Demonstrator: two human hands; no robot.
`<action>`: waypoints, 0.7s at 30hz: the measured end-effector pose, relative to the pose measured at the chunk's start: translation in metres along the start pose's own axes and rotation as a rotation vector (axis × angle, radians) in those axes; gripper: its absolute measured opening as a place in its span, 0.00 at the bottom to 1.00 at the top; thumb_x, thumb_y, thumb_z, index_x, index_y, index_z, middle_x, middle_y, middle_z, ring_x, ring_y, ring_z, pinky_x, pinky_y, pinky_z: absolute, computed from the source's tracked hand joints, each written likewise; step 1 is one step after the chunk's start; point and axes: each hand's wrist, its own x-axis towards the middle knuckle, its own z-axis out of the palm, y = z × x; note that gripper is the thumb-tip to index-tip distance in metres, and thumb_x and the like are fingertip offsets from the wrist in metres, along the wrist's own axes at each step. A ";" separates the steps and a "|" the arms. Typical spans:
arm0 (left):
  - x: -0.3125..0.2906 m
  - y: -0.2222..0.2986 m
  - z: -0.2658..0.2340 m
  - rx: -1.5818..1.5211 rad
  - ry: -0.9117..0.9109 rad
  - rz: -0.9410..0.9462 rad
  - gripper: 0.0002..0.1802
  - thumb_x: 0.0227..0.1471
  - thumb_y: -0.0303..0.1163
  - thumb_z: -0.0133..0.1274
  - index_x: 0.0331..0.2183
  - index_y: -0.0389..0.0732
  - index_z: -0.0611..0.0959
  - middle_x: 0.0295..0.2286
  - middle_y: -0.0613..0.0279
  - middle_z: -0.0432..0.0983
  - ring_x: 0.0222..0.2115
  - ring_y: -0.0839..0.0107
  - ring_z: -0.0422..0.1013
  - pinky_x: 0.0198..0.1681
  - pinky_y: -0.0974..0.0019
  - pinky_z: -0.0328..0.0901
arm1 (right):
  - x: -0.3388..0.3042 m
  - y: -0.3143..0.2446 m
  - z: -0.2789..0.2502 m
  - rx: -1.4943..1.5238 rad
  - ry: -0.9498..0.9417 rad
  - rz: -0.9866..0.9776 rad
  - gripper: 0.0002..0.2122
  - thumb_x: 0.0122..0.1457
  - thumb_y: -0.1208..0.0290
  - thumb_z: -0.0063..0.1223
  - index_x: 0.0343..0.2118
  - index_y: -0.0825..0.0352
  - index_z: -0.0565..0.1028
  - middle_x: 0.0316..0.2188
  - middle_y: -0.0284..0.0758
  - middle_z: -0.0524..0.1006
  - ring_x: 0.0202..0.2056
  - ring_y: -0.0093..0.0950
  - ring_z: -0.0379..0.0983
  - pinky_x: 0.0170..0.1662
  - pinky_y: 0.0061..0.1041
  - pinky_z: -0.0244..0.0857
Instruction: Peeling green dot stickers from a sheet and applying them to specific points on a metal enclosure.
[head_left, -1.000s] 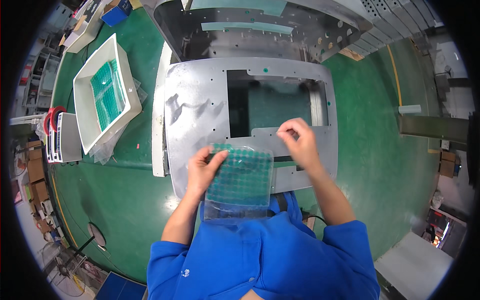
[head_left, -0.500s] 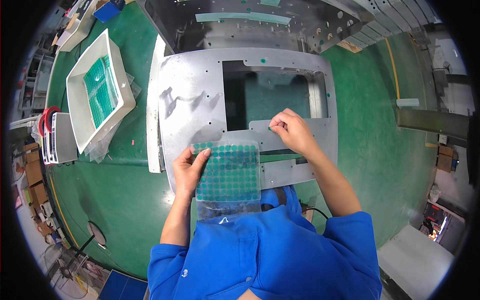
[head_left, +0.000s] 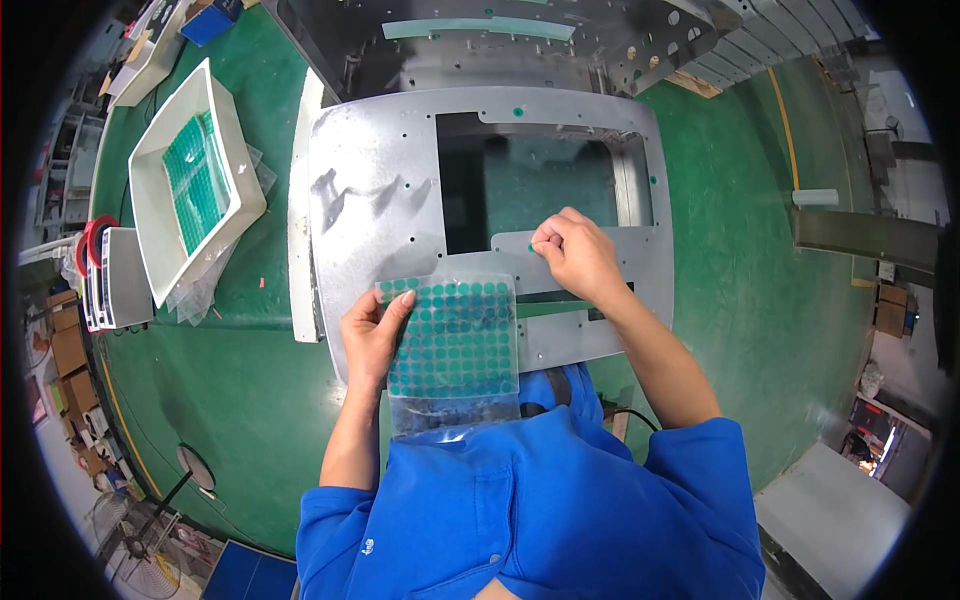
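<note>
My left hand (head_left: 368, 335) grips a clear-backed sheet of round green stickers (head_left: 455, 345) at its upper left corner, thumb on top. The sheet hangs over the near edge of a grey metal panel (head_left: 375, 130), against my blue clothes. My right hand (head_left: 582, 262) is closed in a pinch over the panel, just below its large rectangular opening. At its fingertips shows a small green round sticker (head_left: 533, 247), at or very near the metal surface; whether it touches cannot be made out. Another green dot (head_left: 518, 112) sits on the panel's far edge, and one on its right edge.
A white tray (head_left: 150, 230) at the left holds more green sticker sheets (head_left: 196, 180), with clear plastic beside it. Red rolls (head_left: 100, 240) stand at the far left. Beyond the panel rises a larger metal housing (head_left: 500, 65). A grey beam (head_left: 860, 235) juts in at the right.
The whole view has shifted slightly, moving everything a little up and left. Both hands keep nearly the same places relative to the panel, with the right fingers still at the small green sticker.
</note>
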 end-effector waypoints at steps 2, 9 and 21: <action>-0.001 0.001 0.001 0.003 0.000 0.000 0.06 0.44 0.26 0.54 0.28 0.34 0.77 0.22 0.67 0.73 0.21 0.84 0.66 0.24 0.81 0.60 | 0.000 -0.001 0.000 -0.028 0.003 0.002 0.01 0.43 0.75 0.51 0.20 0.64 0.72 0.21 0.30 0.67 0.24 0.27 0.66 0.28 0.25 0.59; 0.000 -0.002 0.000 0.014 -0.004 0.017 0.07 0.44 0.27 0.54 0.27 0.34 0.77 0.22 0.68 0.73 0.21 0.85 0.65 0.24 0.81 0.59 | -0.001 -0.002 0.002 -0.066 0.029 0.016 0.01 0.43 0.74 0.51 0.20 0.64 0.72 0.21 0.30 0.68 0.25 0.28 0.66 0.29 0.27 0.60; -0.006 0.002 0.004 -0.002 0.003 -0.002 0.05 0.44 0.26 0.55 0.26 0.34 0.78 0.20 0.71 0.72 0.20 0.86 0.63 0.22 0.82 0.57 | 0.010 -0.008 -0.012 -0.030 -0.115 0.162 0.07 0.40 0.68 0.57 0.22 0.62 0.72 0.21 0.30 0.68 0.25 0.28 0.67 0.26 0.28 0.59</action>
